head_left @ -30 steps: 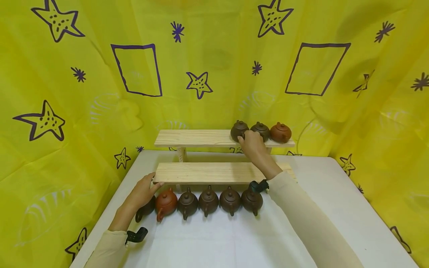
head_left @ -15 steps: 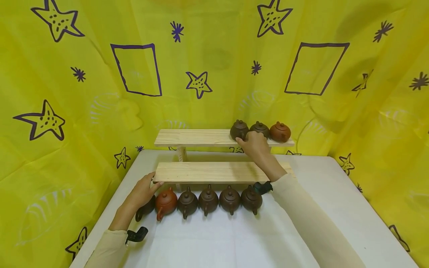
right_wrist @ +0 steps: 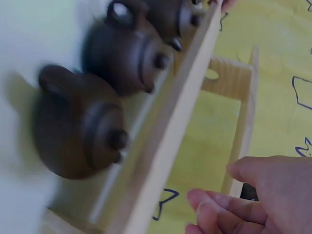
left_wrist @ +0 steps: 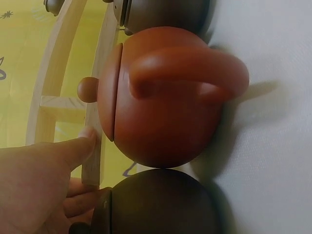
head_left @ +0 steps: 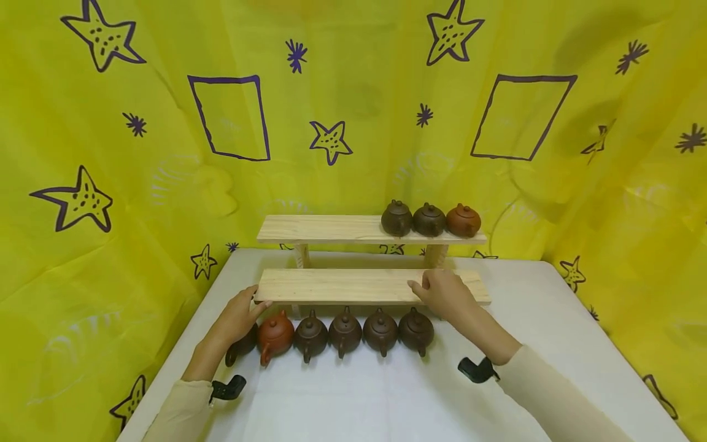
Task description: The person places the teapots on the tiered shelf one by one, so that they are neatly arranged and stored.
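My left hand (head_left: 234, 316) grips the left end of a two-tier wooden shelf's lower board (head_left: 331, 286), its thumb on the front edge. Close beside it on the table are an orange-red teapot (left_wrist: 165, 107) and a dark teapot (left_wrist: 161, 204), partly hidden by that hand in the head view. My right hand (head_left: 446, 294) hangs over the lower board's right part, fingers loosely curled around nothing. On the upper board (head_left: 317, 228), at its right end, stand two dark brown teapots (head_left: 396, 218) and a reddish-brown teapot (head_left: 463, 221) in a tight row.
More dark teapots (head_left: 345, 334) continue the front row on the white table (head_left: 353, 405), close before the shelf, handles toward me. A yellow curtain (head_left: 364, 73) with drawn stars surrounds the table at the back and sides.
My right hand has left the teapots on the upper board and come down toward me, over the lower board. My left hand keeps its place, and the teapots stand as before.
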`<state>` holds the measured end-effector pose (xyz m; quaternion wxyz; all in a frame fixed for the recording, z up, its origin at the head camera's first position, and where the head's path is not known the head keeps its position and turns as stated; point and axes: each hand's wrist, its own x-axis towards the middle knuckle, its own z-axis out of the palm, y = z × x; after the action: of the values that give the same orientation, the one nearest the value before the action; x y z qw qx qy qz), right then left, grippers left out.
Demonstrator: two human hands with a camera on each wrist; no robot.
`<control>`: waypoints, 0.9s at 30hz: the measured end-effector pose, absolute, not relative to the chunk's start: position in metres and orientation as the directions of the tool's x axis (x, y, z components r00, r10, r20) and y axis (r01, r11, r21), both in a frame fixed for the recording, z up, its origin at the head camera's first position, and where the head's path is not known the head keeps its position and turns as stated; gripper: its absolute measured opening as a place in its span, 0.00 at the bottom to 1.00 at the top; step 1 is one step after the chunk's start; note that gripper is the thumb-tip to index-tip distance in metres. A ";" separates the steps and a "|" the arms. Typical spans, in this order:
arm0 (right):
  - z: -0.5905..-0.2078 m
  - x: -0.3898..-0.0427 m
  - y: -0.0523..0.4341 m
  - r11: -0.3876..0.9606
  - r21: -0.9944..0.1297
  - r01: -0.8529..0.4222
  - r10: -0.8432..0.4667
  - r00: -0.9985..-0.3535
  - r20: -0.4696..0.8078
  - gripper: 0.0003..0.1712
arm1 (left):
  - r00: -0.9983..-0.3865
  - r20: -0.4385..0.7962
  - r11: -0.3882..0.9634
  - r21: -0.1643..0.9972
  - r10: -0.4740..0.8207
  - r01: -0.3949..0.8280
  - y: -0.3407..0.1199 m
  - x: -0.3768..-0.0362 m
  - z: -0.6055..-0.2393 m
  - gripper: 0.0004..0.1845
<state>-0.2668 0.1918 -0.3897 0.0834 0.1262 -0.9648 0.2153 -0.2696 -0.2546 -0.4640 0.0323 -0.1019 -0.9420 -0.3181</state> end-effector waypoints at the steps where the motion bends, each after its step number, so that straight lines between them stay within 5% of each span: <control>1: -0.395 -0.260 0.194 0.880 -0.390 -0.271 -0.204 -0.957 0.204 0.30 | -0.977 0.125 0.775 0.595 0.172 0.213 -0.254 -0.270 -0.464 0.32; 12: -0.455 -0.210 0.194 0.940 -0.301 -0.164 -0.161 -0.986 0.035 0.32 | -0.979 0.123 0.775 0.598 0.163 0.204 -0.256 -0.271 -0.465 0.32; 27: -0.485 -0.196 0.186 0.897 -0.421 -0.138 -0.097 -0.988 0.116 0.24 | -0.980 0.107 0.772 0.605 0.165 0.196 -0.256 -0.270 -0.464 0.32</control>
<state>-0.1959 0.1858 -0.4852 0.0460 0.0605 -0.9727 0.2192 -0.2699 -0.2557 -0.4637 0.0238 -0.0961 -0.9410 -0.3237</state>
